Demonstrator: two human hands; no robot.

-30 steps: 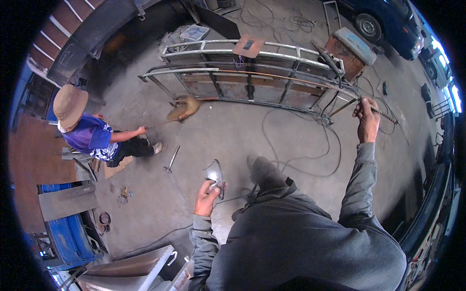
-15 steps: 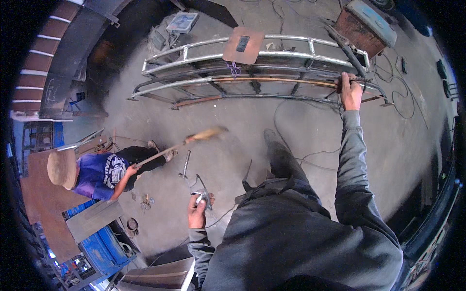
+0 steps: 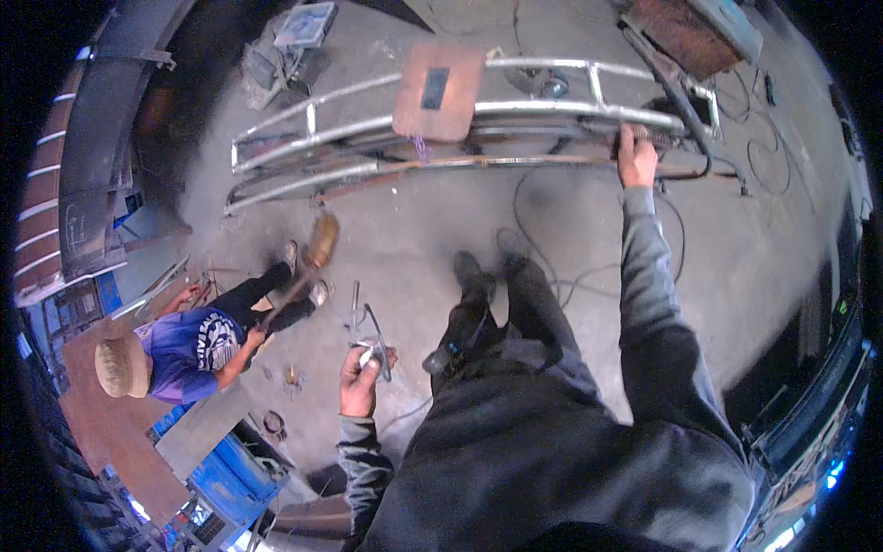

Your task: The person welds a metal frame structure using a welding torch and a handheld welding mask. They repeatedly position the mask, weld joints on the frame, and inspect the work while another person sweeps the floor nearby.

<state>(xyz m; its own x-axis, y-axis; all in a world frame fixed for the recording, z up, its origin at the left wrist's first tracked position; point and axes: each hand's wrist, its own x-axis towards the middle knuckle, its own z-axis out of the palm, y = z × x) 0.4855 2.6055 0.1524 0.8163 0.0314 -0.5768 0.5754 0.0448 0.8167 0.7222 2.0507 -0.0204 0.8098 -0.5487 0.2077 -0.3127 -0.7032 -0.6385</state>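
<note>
My right hand [image 3: 636, 158] is closed over a dark tool with a coiled, spring-like handle [image 3: 657, 137], against the right part of a long tubular metal frame [image 3: 515, 109]. Much of the tool is hidden or blurred. A brownish welding shield [image 3: 451, 120] with a dark window hangs on that frame, left of this hand. Lower left, my left hand [image 3: 359, 385] grips a grey object with thin dark arms [image 3: 378, 337], held away from my body. Its exact kind is unclear. A thin metal rod [image 3: 355, 305] shows just beyond it.
At left, a person in a purple shirt and hat [image 3: 193, 354] holds a broom [image 3: 322, 241]. Nearby are brown sheets [image 3: 101, 419] and a blue cabinet [image 3: 235, 474]. Cables [image 3: 561, 285] lie across the floor. A rusty box-like machine [image 3: 685, 32] stands far right.
My right hand has shifted left along the metal frame with the tool. Both my feet now show side by side. The person's broom has swung left, nearer their feet.
</note>
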